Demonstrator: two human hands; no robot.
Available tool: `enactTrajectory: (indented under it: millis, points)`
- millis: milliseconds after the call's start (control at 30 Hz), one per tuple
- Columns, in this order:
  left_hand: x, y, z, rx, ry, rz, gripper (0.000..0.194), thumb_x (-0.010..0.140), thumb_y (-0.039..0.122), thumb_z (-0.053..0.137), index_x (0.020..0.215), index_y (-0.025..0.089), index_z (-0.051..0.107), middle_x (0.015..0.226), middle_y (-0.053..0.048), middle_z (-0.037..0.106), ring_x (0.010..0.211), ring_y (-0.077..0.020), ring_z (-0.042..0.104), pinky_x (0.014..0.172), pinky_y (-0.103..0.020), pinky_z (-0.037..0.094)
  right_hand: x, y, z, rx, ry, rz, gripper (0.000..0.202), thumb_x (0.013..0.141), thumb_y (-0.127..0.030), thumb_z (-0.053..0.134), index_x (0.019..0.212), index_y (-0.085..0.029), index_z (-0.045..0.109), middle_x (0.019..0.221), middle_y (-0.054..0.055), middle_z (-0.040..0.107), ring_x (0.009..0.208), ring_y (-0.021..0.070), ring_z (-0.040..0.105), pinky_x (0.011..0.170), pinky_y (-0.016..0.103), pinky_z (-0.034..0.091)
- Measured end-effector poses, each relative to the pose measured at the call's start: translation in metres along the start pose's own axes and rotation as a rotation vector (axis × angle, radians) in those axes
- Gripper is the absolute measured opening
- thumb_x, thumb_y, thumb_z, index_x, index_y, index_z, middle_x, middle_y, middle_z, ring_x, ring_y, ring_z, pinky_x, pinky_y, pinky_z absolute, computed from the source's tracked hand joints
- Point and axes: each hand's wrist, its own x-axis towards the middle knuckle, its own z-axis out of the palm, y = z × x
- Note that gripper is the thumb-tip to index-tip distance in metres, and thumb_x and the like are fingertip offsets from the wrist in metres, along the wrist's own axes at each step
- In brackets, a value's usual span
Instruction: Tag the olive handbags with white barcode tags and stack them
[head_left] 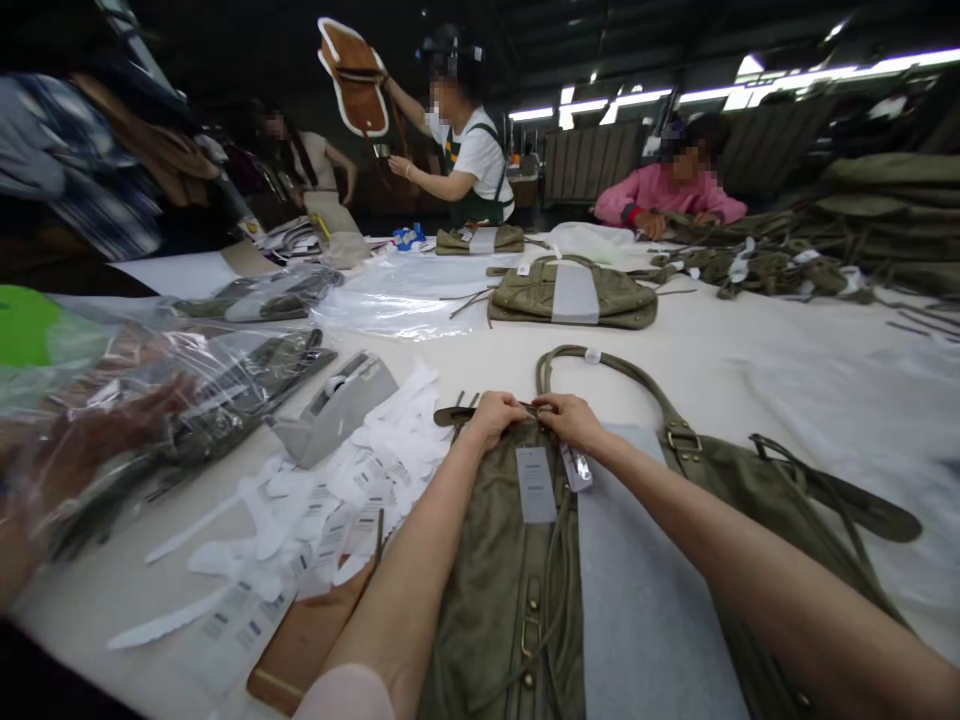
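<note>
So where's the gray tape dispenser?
In the head view, the gray boxy tape dispenser sits left of the left hand, on the white table, between the plastic-wrapped bundle and the heap of white paper tags.

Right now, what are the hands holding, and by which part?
The left hand and right hand pinch the green bag at its far edge; exact spot hidden.

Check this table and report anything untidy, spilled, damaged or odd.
The white labels and strips lie scattered in a messy heap beside the grey dispenser, some overlapping the brown piece, so they look untidy. I see no clear damage on the olive bag.
</note>
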Motion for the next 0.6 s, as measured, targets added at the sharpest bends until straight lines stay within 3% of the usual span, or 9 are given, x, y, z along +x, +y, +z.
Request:
enactTrajectory:
  millis: [167, 600]
  points:
    - [-0.001, -0.002, 0.000, -0.005, 0.018, -0.001, 0.004, 0.058, 0.007, 0.056, 0.058, 0.012, 0.055, 0.048, 0.005, 0.048, 0.047, -0.0049, 0.040, 0.048, -0.018, 0.032, 0.002, -0.004, 0.002, -0.128, 0.006, -0.134, 0.028, 0.082, -0.026, 0.047, 0.104, -0.020, 0.065, 0.098, 0.003, 0.067, 0.090, 0.0170, 0.059, 0.077, 0.024, 0.041]
    - [-0.005, 0.004, 0.006, 0.279, 0.096, -0.005, 0.015, 0.052, 0.006, 0.055, 0.060, 0.012, 0.065, 0.045, 0.004, 0.048, 0.051, -0.0095, 0.044, 0.051, -0.021, 0.034, 0.005, 0.005, 0.016, -0.175, 0.053, -0.146, 0.027, 0.084, -0.020, 0.037, 0.091, -0.018, 0.064, 0.087, 0.007, 0.067, 0.084, 0.0188, 0.060, 0.072, 0.025, 0.038]
